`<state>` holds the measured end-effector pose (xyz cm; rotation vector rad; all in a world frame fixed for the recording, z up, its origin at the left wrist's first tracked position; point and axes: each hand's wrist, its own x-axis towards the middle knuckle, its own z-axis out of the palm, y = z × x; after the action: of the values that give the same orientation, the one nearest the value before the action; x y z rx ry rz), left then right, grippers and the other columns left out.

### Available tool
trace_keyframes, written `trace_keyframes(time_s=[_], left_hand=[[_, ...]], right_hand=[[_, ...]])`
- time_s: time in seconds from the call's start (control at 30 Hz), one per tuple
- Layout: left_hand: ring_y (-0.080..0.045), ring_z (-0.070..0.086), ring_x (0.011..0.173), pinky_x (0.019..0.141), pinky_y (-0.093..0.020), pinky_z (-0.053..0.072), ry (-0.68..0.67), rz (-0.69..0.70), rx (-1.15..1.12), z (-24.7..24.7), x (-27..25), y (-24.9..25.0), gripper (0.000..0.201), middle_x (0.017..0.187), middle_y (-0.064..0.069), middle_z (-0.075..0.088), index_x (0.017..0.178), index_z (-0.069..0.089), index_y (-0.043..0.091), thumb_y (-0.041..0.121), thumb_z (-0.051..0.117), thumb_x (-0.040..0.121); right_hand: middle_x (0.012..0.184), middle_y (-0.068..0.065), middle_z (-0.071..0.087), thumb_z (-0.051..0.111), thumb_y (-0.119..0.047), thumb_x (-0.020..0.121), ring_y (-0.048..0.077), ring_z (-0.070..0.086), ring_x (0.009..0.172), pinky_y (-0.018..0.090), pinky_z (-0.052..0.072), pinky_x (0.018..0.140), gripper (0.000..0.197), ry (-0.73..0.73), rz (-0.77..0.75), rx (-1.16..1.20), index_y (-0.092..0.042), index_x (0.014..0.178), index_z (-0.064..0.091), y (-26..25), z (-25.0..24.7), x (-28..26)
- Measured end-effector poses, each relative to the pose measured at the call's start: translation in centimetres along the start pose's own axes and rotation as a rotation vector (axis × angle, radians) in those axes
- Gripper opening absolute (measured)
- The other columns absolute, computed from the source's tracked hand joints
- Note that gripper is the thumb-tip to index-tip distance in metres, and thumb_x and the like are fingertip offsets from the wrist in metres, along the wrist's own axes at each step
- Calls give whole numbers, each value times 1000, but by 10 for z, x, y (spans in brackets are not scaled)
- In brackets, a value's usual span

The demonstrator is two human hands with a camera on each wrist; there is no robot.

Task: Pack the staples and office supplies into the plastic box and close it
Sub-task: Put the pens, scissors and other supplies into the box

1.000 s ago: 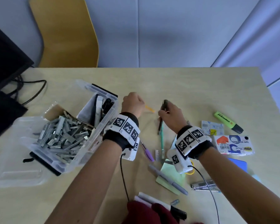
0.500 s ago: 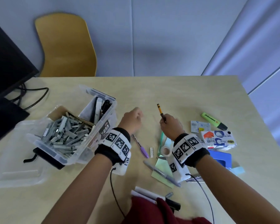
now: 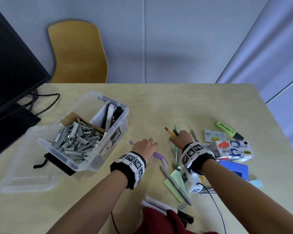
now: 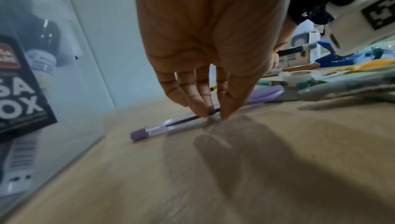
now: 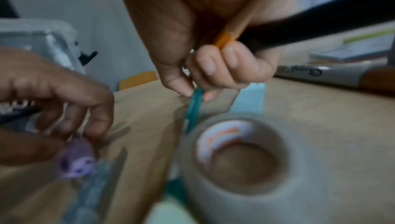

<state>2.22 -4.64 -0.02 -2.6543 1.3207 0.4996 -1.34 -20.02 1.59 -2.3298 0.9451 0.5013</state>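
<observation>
purple pen (image 3: 156,155) middle hidden, tape roll (image 5: 239,158) blurred

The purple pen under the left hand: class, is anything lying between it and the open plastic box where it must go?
Nothing visible does. The purple pen, pinched by the left hand, lies on bare table just right of the plastic box, whose top is open, with its lid set aside on the far side.
</observation>
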Motion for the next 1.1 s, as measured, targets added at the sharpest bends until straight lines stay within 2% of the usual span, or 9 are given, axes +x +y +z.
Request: trace_keyframes(time_s=[0.13,0.23,0.33,0.43,0.53,0.63,0.83,0.93,1.1], left_hand=[[-28,56,103,78,-36,47,167,-164,-227,-21,-7,-4,33,119,-11,48,125,39,6,4,44,93],[-30,59,90,71,-35,49,416,-272,-597,-63,-16,-14,20,107,-15,52,115,39,3,1,38,95],[-33,56,72,58,-33,42,693,-363,-855,-108,-30,-35,32,87,-20,55,121,33,6,-4,40,91],[-32,57,82,70,-28,44,826,-400,-961,-139,-48,-71,59,96,-18,57,133,27,20,-7,48,85],[-40,60,87,82,-42,52,763,-414,-920,-149,-56,-110,46,98,-23,56,118,34,19,-8,47,83],[-41,63,85,83,-49,52,563,-426,-827,-144,-57,-136,33,96,-25,57,108,36,18,-5,42,84],[-32,58,83,76,-33,46,312,-399,-618,-125,-51,-150,28,92,-19,56,112,39,10,-1,45,87],[-31,55,95,75,-29,38,199,-401,-550,-117,-48,-153,14,96,-14,55,96,45,12,1,47,88],[-29,55,101,81,-29,41,160,-425,-520,-113,-47,-163,17,96,-11,57,78,51,15,0,49,87]], right_hand=[[65,5,48,48,-19,88,26,48,69,27,31,50,18,176,-81,316,-9,73,50,-7,-18,1],[61,2,43,43,-13,92,23,45,58,29,34,53,22,232,-152,630,-13,70,44,-28,-36,1],[62,7,46,38,-7,96,21,47,52,29,41,50,23,119,-202,1059,-13,74,39,-63,-47,-9],[64,9,50,34,-9,100,23,54,55,32,45,57,21,-35,-364,1388,-14,79,37,-102,-50,-28],[67,5,53,36,-12,100,20,57,61,32,43,64,18,-57,-497,1500,-18,83,40,-141,-45,-40],[69,3,54,35,-13,100,18,58,69,32,40,66,19,-9,-581,1503,-21,83,40,-175,-31,-42],[70,6,54,38,-1,96,17,54,67,25,46,71,23,43,-621,1376,-16,79,43,-201,18,-41],[73,4,49,49,1,90,18,49,71,27,42,70,18,43,-575,1217,-14,80,44,-197,39,-39],[75,-3,49,63,-4,83,14,46,70,28,42,68,23,117,-529,1051,-20,78,47,-191,43,-37]])
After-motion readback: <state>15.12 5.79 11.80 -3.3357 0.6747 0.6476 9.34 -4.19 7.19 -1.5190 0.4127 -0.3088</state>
